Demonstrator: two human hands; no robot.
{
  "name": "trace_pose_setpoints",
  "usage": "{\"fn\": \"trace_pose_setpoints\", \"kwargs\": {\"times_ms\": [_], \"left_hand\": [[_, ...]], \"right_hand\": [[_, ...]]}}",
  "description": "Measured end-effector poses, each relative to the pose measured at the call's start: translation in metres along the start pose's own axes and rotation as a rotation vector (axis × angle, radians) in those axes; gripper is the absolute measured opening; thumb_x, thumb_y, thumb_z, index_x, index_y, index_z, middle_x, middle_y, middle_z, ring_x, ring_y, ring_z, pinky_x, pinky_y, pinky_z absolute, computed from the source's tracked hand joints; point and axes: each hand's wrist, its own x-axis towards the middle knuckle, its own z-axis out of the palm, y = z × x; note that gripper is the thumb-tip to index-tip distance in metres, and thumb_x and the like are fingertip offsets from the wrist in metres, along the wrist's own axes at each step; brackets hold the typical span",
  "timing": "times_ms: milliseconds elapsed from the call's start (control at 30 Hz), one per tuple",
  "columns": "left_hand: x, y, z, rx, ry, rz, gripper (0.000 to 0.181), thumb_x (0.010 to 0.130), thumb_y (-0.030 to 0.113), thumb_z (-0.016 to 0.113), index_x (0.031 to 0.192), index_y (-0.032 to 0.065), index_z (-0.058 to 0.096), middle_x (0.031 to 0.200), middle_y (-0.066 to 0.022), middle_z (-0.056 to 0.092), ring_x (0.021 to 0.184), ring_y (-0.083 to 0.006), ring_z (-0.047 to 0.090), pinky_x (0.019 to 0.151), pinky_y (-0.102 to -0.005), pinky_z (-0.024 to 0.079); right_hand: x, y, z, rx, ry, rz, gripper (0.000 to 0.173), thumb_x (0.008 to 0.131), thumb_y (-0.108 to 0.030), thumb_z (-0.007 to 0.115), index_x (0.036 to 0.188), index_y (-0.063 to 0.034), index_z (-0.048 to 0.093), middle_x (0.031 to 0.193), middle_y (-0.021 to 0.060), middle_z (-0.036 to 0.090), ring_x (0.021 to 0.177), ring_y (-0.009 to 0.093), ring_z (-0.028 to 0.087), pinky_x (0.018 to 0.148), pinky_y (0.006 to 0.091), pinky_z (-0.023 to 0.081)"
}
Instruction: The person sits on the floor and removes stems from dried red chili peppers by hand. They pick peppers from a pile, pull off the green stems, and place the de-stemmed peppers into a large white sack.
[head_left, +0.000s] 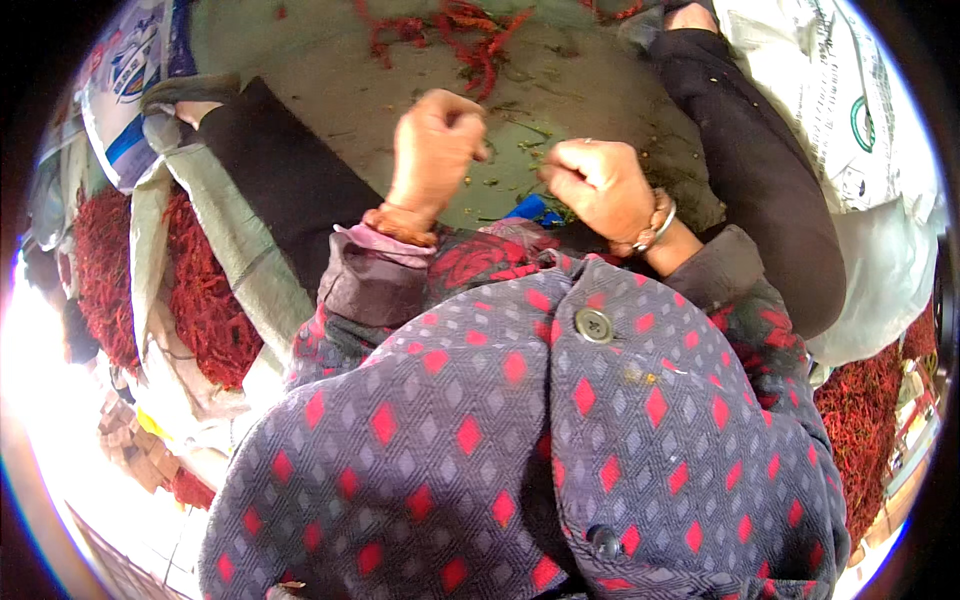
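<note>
My left hand (439, 142) is raised in front of my body, its fingers curled into a loose fist. Nothing shows in it. My right hand (600, 184), a little lower and to the right, is also curled, with thumb and forefinger close together. Motion blurs its fingertips, and no object is visible there. The two hands are apart. Beyond them, dried red chili peppers (472, 34) lie on the greenish-grey ground sheet (322, 52). Bits of green stem and yellowish seeds (532, 139) are scattered below the peppers. A blue object (527, 207) sits partly hidden beside my right hand.
My dark-trousered legs (277, 157) spread to both sides. On the left, red chilies (210, 292) fill a pale woven sack (225, 217), near a printed white-and-blue bag (127, 90). White printed sacks (832, 97) flank my right leg. More red chilies (859, 427) lie at lower right.
</note>
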Motion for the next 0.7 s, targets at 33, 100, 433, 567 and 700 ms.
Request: {"fn": "trace_pose_setpoints", "kwargs": {"times_ms": [33,100,433,567,700], "left_hand": [[0.003,0.006,-0.020,-0.033,0.059,0.040,0.010,0.078,0.008,0.055,0.083,0.0008,0.058,0.066,-0.0042,0.058,0.062,-0.0113,0.058,0.054,-0.0234,0.045],[-0.006,0.028,-0.082,0.374,0.312,0.159,0.014,0.080,0.010,0.053,0.088,-0.0011,0.058,0.070,-0.0054,0.057,0.062,-0.0120,0.057,0.056,-0.0232,0.046],[-0.078,-0.059,-0.315,1.000,0.693,0.111,0.030,0.085,0.028,0.049,0.093,0.0006,0.060,0.083,-0.0183,0.061,0.079,-0.0326,0.058,0.073,-0.0395,0.043],[0.039,-0.029,-0.179,0.846,0.433,0.294,0.024,0.077,0.019,0.052,0.093,0.0036,0.062,0.086,-0.0151,0.062,0.082,-0.0290,0.060,0.075,-0.0367,0.045],[0.110,-0.045,-0.047,0.860,-0.095,0.354,0.022,0.076,0.017,0.046,0.086,0.0016,0.059,0.088,-0.0197,0.061,0.085,-0.0340,0.058,0.075,-0.0416,0.047]], "right_hand": [[0.001,0.008,0.002,-0.028,0.050,-0.017,0.013,0.074,-0.017,0.056,0.074,-0.0055,0.062,0.071,0.0154,0.059,0.068,0.033,0.059,0.058,0.0383,0.047],[-0.002,0.024,-0.003,-0.022,0.053,-0.024,0.015,0.076,-0.018,0.056,0.085,-0.0076,0.062,0.073,0.0128,0.061,0.069,0.033,0.059,0.061,0.0405,0.048],[-0.002,0.032,-0.038,-0.494,-0.219,0.052,0.021,0.076,-0.014,0.054,0.095,-0.0080,0.058,0.089,0.0125,0.059,0.078,0.031,0.058,0.069,0.0395,0.047],[0.005,0.025,-0.036,-0.465,-0.185,0.052,0.017,0.076,-0.016,0.054,0.089,-0.0069,0.059,0.083,0.0150,0.059,0.074,0.034,0.059,0.067,0.0424,0.048],[0.000,0.028,-0.034,-0.468,-0.206,0.048,0.017,0.075,-0.016,0.054,0.088,-0.0067,0.060,0.082,0.0156,0.059,0.072,0.034,0.059,0.065,0.0419,0.048]]}}
